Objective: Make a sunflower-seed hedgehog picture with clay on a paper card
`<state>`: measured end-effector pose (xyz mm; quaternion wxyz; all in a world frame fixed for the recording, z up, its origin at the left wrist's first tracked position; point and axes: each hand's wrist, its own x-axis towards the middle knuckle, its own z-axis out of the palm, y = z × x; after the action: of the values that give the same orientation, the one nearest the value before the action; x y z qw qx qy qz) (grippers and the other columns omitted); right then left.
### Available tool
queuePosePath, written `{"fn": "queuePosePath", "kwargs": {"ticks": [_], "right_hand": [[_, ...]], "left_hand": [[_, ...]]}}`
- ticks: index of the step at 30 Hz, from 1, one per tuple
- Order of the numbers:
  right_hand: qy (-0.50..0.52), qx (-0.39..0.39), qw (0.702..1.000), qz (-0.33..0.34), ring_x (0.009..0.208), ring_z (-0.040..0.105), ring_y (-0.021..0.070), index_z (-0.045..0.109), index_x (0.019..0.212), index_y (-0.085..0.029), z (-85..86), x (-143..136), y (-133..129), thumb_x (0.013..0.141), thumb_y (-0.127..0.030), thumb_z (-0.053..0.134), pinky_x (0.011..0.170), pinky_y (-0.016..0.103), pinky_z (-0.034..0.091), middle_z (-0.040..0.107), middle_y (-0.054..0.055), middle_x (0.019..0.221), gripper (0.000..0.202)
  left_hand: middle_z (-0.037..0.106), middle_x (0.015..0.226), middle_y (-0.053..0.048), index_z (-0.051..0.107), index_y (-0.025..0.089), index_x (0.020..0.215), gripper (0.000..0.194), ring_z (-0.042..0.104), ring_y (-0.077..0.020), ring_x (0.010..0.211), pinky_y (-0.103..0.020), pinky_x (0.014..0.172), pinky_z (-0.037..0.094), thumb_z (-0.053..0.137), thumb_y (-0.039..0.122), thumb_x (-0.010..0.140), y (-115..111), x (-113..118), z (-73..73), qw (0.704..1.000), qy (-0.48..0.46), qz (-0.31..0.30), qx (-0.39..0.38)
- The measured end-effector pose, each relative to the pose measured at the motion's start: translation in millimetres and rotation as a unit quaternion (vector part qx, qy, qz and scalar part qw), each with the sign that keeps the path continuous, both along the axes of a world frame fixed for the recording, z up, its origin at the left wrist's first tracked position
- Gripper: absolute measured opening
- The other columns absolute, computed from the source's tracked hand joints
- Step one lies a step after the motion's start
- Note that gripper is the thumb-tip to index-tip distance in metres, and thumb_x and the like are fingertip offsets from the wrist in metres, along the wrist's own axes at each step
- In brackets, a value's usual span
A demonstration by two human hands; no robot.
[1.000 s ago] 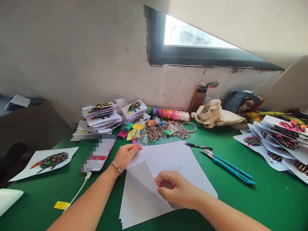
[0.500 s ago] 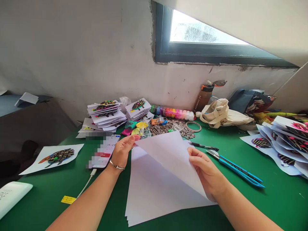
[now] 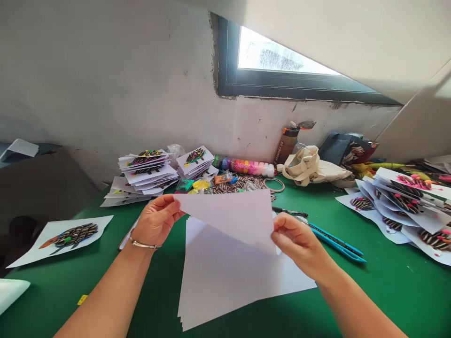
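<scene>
A sheet of white paper (image 3: 232,211) is raised and tilted above a stack of white paper (image 3: 218,281) on the green table. My left hand (image 3: 157,219), with a bracelet at the wrist, pinches the sheet's upper left corner. My right hand (image 3: 296,241) grips its right edge between thumb and fingers. Partly hidden behind my left wrist lies a phone (image 3: 126,237). Close to my right hand are a black pen (image 3: 287,211) and a blue cutter (image 3: 338,241).
Seed-decorated cards are stacked at the back left (image 3: 150,171) and right (image 3: 405,202); a single card (image 3: 70,234) lies at left. Seeds (image 3: 243,183), a tape ring (image 3: 274,185), clay tubs (image 3: 246,166), a bottle (image 3: 286,143) and a cloth bag (image 3: 313,169) line the back.
The sheet has come up off the stack and spread out between my hands. My left hand has moved left, now covering most of the phone. The view has shifted slightly right.
</scene>
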<state>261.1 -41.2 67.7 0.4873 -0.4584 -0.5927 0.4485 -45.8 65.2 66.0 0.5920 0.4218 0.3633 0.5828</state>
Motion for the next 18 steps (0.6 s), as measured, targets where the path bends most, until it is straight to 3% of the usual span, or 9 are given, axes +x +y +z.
{"fn": "queuePosePath", "kwargs": {"ticks": [4,6,9,11,14,18], "right_hand": [[-0.087,-0.057,0.978,0.182,0.096,0.055,0.0203,0.058,0.11,-0.025,0.3,-16.2,-6.8,0.073,-0.02,0.063,0.08,0.03,0.045,0.061,0.001,0.104,0.038],[-0.133,-0.079,0.96,0.232,0.096,0.056,0.0204,0.062,0.107,-0.024,-5.5,-23.2,-5.2,0.074,-0.021,0.063,0.083,0.03,0.044,0.063,0.001,0.104,0.033],[-0.182,-0.086,0.941,0.271,0.092,0.057,0.0196,0.066,0.093,-0.021,-16.7,-24.7,0.9,0.075,-0.025,0.061,0.084,0.029,0.044,0.065,0.002,0.096,0.019],[-0.199,-0.092,0.93,0.295,0.093,0.057,0.0196,0.067,0.093,-0.022,-21.6,-19.0,4.9,0.074,-0.026,0.063,0.083,0.028,0.044,0.065,0.001,0.097,0.02],[-0.206,-0.116,0.924,0.302,0.093,0.058,0.0197,0.067,0.099,-0.025,-24.3,-5.3,9.3,0.072,-0.028,0.066,0.081,0.028,0.045,0.066,0.0,0.1,0.028],[-0.192,-0.136,0.919,0.317,0.09,0.06,0.0207,0.07,0.098,-0.027,-27.0,7.1,13.4,0.066,-0.031,0.073,0.08,0.029,0.046,0.068,-0.001,0.097,0.032]], "left_hand": [[0.067,0.068,-0.001,0.071,0.021,0.077,0.017,0.059,-0.0136,0.062,-0.025,0.058,0.05,0.079,0.026,0.063,-5.1,-12.2,7.8,0.994,0.088,-0.052,0.046],[0.068,0.072,-0.003,0.072,0.02,0.08,0.016,0.06,-0.0157,0.067,-0.027,0.062,0.05,0.075,0.031,0.069,-7.0,-14.9,7.3,0.977,0.162,-0.128,0.058],[0.07,0.1,-0.009,0.071,0.021,0.1,0.034,0.062,-0.0259,0.093,-0.036,0.08,0.05,0.074,0.038,0.07,-6.5,-20.5,5.1,0.926,0.242,-0.285,0.045],[0.065,0.117,-0.01,0.066,0.023,0.113,0.05,0.057,-0.0307,0.109,-0.043,0.093,0.044,0.075,0.041,0.068,-4.2,-25.5,3.6,0.899,0.257,-0.354,0.035],[0.058,0.129,-0.008,0.061,0.026,0.121,0.06,0.049,-0.0316,0.121,-0.045,0.105,0.033,0.075,0.046,0.066,-1.0,-29.9,2.2,0.878,0.267,-0.398,0.023],[0.057,0.13,-0.004,0.067,0.029,0.112,0.046,0.045,-0.0313,0.125,-0.042,0.104,0.033,0.073,0.043,0.068,-1.9,-21.7,2.1,0.828,0.363,-0.426,0.025]]}}
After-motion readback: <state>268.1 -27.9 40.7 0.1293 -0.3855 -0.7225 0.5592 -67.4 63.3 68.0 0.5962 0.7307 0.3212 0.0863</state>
